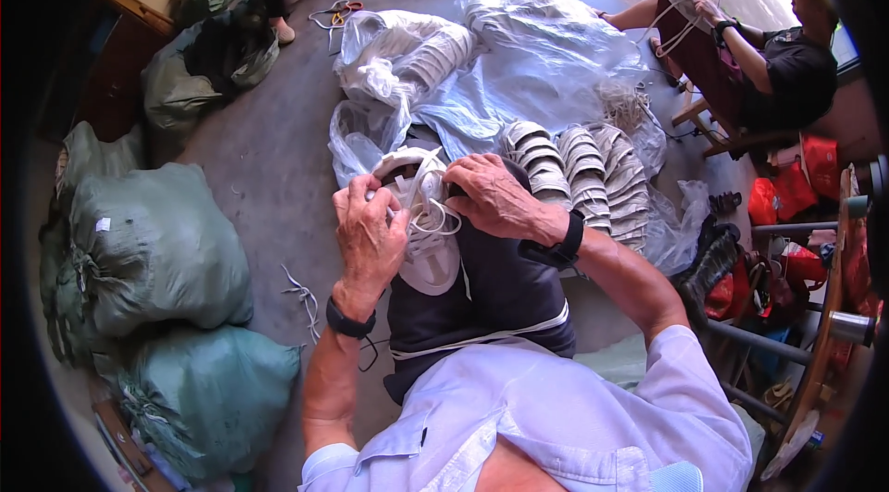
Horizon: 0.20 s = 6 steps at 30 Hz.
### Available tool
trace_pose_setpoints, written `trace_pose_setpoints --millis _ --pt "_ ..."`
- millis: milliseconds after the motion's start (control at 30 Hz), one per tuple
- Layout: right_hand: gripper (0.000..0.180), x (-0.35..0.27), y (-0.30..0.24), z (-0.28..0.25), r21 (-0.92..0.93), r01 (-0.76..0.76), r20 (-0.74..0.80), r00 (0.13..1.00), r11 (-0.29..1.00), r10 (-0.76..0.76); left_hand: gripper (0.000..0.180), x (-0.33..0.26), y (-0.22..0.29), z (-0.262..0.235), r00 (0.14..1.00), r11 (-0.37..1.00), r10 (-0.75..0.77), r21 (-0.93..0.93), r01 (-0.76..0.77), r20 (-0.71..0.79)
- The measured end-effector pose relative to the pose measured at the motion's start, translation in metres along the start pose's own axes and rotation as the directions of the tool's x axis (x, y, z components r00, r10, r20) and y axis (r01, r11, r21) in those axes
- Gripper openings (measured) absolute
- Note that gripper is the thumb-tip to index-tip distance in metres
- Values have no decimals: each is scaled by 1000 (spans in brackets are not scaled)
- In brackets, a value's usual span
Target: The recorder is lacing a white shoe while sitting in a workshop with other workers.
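A whitish lace-up shoe [431,268] rests on my dark-clad lap, its toe toward me. My left hand [369,237] grips the shoe's left side near the lace holes, fingers bent and thumb pressed in. A white shoelace [443,212] loops loosely over the tongue. At the shoe's right side my right hand [500,195] is closed, with thumb and fingers pinching the lace near the upper holes; the fingertips are partly hidden. A white cord [482,336] runs across my lap.
Stacks of nested pale shoe uppers [583,177] lie just beyond my right hand. Clear plastic sheeting [556,47] with more uppers spreads ahead. Stuffed green sacks [162,242] line the left. A wooden rack [829,307] stands right. One co-worker [787,75] sits far right, another far left.
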State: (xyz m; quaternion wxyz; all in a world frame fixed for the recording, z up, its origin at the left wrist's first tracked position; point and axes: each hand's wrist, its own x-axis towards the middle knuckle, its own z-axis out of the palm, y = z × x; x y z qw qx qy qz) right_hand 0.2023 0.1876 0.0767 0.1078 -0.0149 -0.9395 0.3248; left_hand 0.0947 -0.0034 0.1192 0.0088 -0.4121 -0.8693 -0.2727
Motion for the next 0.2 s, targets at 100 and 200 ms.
trace_pose_setpoints --millis 100,200 --pt "29 6 3 -2 98 29 -19 999 995 -27 13 -4 -29 11 989 974 -145 -179 139 -16" --pt "38 12 7 3 128 -104 29 994 986 101 13 -9 -46 9 918 714 -397 -626 314 7"
